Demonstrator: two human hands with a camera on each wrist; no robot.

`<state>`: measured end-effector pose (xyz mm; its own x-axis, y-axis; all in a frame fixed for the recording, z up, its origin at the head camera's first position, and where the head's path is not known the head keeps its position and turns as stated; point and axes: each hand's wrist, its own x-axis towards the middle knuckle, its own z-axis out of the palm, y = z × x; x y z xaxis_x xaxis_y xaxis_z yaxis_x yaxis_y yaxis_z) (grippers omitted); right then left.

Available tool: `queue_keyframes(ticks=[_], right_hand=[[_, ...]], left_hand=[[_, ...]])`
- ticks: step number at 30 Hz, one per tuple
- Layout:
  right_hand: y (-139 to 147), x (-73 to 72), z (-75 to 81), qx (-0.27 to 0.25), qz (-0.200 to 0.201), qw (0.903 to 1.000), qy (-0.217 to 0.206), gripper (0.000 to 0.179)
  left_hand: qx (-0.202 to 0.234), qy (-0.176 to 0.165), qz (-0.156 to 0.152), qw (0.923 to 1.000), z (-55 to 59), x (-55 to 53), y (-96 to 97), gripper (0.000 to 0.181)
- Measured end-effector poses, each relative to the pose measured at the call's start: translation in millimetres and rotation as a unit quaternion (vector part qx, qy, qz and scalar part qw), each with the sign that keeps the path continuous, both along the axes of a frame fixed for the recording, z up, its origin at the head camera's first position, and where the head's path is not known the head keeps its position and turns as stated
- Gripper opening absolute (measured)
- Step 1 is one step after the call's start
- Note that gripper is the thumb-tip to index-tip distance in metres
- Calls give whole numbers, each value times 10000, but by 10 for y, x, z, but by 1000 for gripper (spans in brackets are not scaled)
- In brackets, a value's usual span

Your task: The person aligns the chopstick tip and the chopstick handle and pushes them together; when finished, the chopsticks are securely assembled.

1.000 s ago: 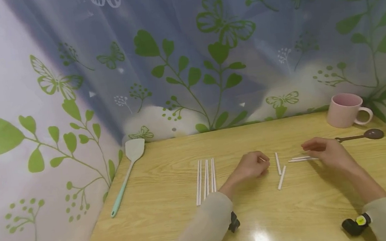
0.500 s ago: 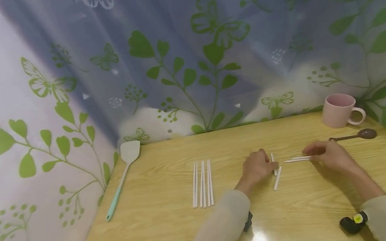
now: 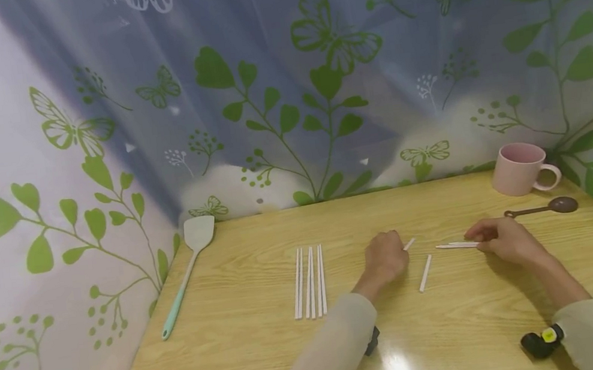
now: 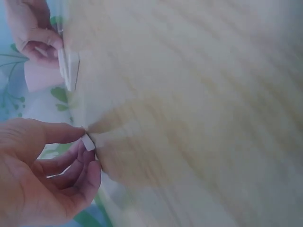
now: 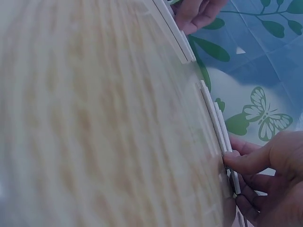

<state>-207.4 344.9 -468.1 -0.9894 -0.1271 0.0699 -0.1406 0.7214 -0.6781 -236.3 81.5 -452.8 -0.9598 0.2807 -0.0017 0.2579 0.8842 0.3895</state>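
My left hand [image 3: 386,260] pinches a short white stick [image 3: 409,243] between thumb and fingers; in the left wrist view the hand [image 4: 47,165] shows the stick's pale end [image 4: 88,142] at its fingertips, low over the table. My right hand [image 3: 511,242] holds two white sticks [image 3: 456,246] lying side by side, their free ends pointing left; the right wrist view shows its thumb and fingers on the sticks [image 5: 215,118]. Another short white stick [image 3: 426,273] lies slanted on the table between the hands.
Several long white sticks [image 3: 308,283] lie in a row to the left. A spatula with mint handle [image 3: 176,311] is at the table's left edge. A pink mug [image 3: 517,171] and a brown spoon [image 3: 563,204] are at the back right. Patterned curtain [image 3: 265,92] borders the table.
My left hand reached right to the nearer upright short stick, took it, and drew slightly back left, turning it aslant. The right hand closed in on its two sticks and stays in place.
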Motion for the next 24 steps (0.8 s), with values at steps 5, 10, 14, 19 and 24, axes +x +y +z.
queue_keyframes(ticks=[5,10,14,19,24], right_hand=[[-2,9,30,-76,-41,9999,-124,18],[-50,17,135,-291,67,9995,-114,21],[-134,23,275,-540,259,9982,-87,23],[-278,78,442,-787,610,9950,-128,24],[-432,178,588,-955,823,9920,-106,25]], left_hand=[[580,-235,-69,9980,11,32,-139,15],[1218,-606,-447,9897,64,117,-354,13],[1765,-820,-913,9766,178,185,-547,13],[2052,-976,-1244,9659,350,290,-763,12],[2040,-1019,-1418,9633,476,393,-943,13]])
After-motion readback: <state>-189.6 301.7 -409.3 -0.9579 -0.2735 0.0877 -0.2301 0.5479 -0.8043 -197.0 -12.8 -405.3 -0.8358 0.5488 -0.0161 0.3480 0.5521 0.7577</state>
